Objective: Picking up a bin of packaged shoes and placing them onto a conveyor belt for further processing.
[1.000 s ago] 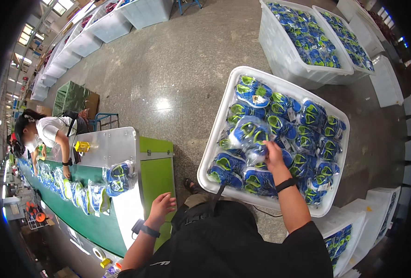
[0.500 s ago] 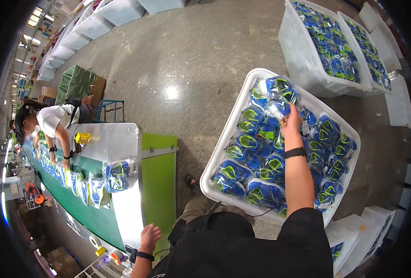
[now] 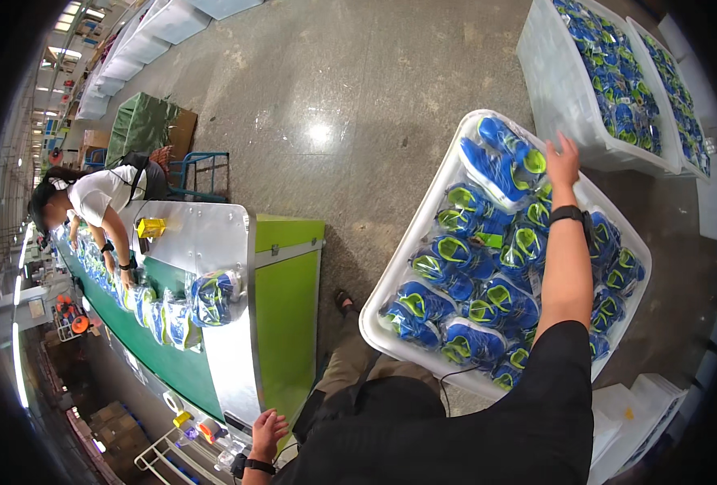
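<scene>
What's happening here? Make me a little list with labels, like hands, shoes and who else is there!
Right hand: right hand open, stretched over the far end of the white bin, just above a bagged blue shoe
Left hand: left hand open, low by the end of the green conveyor, holding nothing
Bin contents: blue and lime shoes in clear bags
Belt: bagged shoes lined up
Other person: co-worker bent over the belt

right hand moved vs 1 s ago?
Yes. The right hand has travelled from the middle of the white plastic bin of bagged blue-and-green shoes to its far rim, fingers spread over the top packs, holding nothing.
</scene>
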`<state>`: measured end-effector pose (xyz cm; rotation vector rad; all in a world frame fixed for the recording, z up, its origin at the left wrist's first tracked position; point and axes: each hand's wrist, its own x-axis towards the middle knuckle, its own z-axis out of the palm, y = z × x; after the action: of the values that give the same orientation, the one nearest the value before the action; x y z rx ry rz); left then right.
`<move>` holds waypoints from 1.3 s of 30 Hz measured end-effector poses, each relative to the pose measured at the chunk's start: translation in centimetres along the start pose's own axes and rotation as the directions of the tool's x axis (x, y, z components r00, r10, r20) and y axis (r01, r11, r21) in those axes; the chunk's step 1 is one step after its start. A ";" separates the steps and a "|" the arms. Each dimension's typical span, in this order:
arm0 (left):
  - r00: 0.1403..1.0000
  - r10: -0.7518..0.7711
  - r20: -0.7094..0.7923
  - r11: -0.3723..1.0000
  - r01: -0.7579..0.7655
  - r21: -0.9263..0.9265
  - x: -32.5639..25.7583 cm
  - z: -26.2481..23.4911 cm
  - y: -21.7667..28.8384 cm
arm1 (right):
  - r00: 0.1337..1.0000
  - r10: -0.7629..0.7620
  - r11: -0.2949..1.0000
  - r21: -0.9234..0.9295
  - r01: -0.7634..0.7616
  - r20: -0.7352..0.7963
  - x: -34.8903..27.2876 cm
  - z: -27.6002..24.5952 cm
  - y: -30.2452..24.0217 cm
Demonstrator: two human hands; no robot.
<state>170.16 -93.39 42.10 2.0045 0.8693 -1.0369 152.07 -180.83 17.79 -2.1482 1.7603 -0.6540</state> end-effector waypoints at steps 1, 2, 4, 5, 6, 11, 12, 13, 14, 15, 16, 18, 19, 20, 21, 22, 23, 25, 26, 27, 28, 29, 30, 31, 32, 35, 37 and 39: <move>1.000 0.013 0.010 1.000 -0.014 0.019 -0.3 0.3 0.1 | 0.999 -0.033 0.998 0.046 0.035 -0.036 -1.3 1.4 -2.2; 1.000 0.014 0.011 1.000 -0.014 0.014 -0.7 0.5 0.1 | 0.990 -0.079 0.997 -0.011 0.080 0.115 -3.5 1.7 -5.4; 1.000 0.021 0.013 0.999 -0.021 0.026 -1.2 1.0 0.5 | 0.919 -0.137 0.975 -0.115 0.192 0.369 -8.4 1.5 -10.2; 0.999 0.028 0.027 0.999 -0.029 0.037 -1.3 1.3 0.7 | 0.869 -0.147 0.954 -0.164 0.251 0.473 -10.3 1.6 -11.3; 0.999 0.034 0.042 0.998 -0.036 0.053 -1.3 1.4 0.8 | 0.835 -0.172 0.928 -0.198 0.315 0.523 -11.7 1.2 -12.1; 0.998 0.045 0.051 0.996 -0.048 0.070 -1.6 1.8 2.1 | 0.800 -0.217 0.864 -0.272 0.424 0.559 -11.4 1.2 -12.0; 0.997 0.051 0.058 0.996 -0.055 0.076 -1.5 1.6 2.1 | 0.807 -0.276 0.870 -0.222 0.441 0.521 -10.7 1.8 -11.5; 0.997 0.050 0.054 0.996 -0.054 0.077 -1.4 1.4 2.2 | 0.823 -0.333 0.866 -0.196 0.460 0.461 -10.0 2.3 -11.7; 0.998 0.044 0.044 0.996 -0.048 0.077 -1.3 1.2 2.3 | 0.829 -0.350 0.870 -0.177 0.460 0.436 -9.0 2.7 -11.7; 0.999 0.039 0.035 0.996 -0.042 0.079 -1.1 1.1 2.3 | 0.836 -0.365 0.874 -0.159 0.459 0.410 -8.1 3.0 -11.8; 0.999 0.038 0.031 0.996 -0.041 0.077 -1.0 0.8 2.3 | 0.845 -0.384 0.878 -0.138 0.459 0.372 -7.5 3.0 -12.0; 0.996 0.044 0.075 0.997 -0.049 0.063 -0.4 0.3 2.4 | 0.840 -0.372 0.870 -0.167 0.464 0.396 -7.4 2.5 -12.1; 0.996 0.048 0.079 0.996 -0.054 0.065 -0.2 0.0 2.6 | 0.830 -0.387 0.857 -0.174 0.485 0.402 -7.4 2.5 -11.2; 0.996 0.048 0.074 0.997 -0.052 0.057 -0.4 -0.2 2.3 | 0.801 -0.414 0.825 -0.193 0.531 0.433 -8.0 3.1 -10.6; 0.996 0.049 0.071 0.997 -0.053 0.050 -0.4 -0.4 2.1 | 0.771 -0.438 0.789 -0.213 0.576 0.462 -8.8 3.5 -9.9; 0.996 0.053 0.074 0.998 -0.056 0.039 -0.3 -0.5 1.9 | 0.751 -0.415 0.767 -0.246 0.592 0.513 -9.0 3.1 -9.9; 0.995 0.056 0.084 0.997 -0.061 0.055 0.0 -0.9 1.8 | 0.750 -0.425 0.762 -0.247 0.599 0.507 -8.9 2.8 -10.3; 0.995 0.063 0.079 0.997 -0.066 0.041 0.2 -1.8 1.0 | 0.735 -0.318 0.803 -0.242 0.545 0.598 -8.8 2.7 -12.3; 0.995 0.066 0.072 0.996 -0.070 0.053 0.6 -2.4 0.3 | 0.714 -0.306 0.793 -0.247 0.557 0.629 -8.7 2.7 -14.0; 0.996 0.068 0.060 0.996 -0.072 0.060 1.0 -2.9 -0.4 | 0.705 -0.330 0.791 -0.223 0.569 0.628 -9.0 2.7 -14.8; 0.992 0.104 0.074 0.994 -0.107 0.033 1.2 -3.3 -0.9 | 0.711 -0.393 0.779 -0.200 0.594 0.583 -9.6 2.9 -16.0; 0.984 0.148 0.104 0.988 -0.151 0.022 2.5 -4.4 -1.4 | 0.763 -0.477 0.776 -0.199 0.599 0.437 -10.6 3.7 -16.0; 0.976 0.193 0.104 0.981 -0.195 0.016 4.2 -4.8 -1.8 | 0.773 -0.540 0.790 -0.117 0.602 0.334 -12.0 2.8 -14.7; 0.966 0.202 0.162 0.979 -0.204 -0.002 6.4 -4.9 -0.7 | 0.757 -0.630 0.760 -0.060 0.647 0.175 -12.4 2.7 -10.1; 0.965 0.245 0.096 0.969 -0.248 0.011 6.5 -5.9 -0.9 | 0.762 -0.605 0.772 -0.066 0.633 0.230 -16.4 1.9 -14.3; 0.957 0.287 0.035 0.958 -0.287 -0.014 11.4 -8.8 0.5 | 0.789 -0.575 0.816 0.089 0.571 0.217 -25.3 0.0 -12.9; 0.962 0.271 -0.041 0.961 -0.272 -0.039 15.3 -11.8 1.1 | 0.805 -0.513 0.857 0.216 0.467 0.297 -32.7 -0.3 -13.5; 0.935 0.289 -0.203 0.955 -0.296 -0.003 19.3 -15.8 3.1 | 0.815 -0.411 0.902 0.313 0.298 0.409 -40.1 0.1 -14.5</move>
<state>187.44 -77.57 33.16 2.1558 0.6559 -0.6566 158.29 -138.66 18.27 -2.2415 0.9847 -0.3528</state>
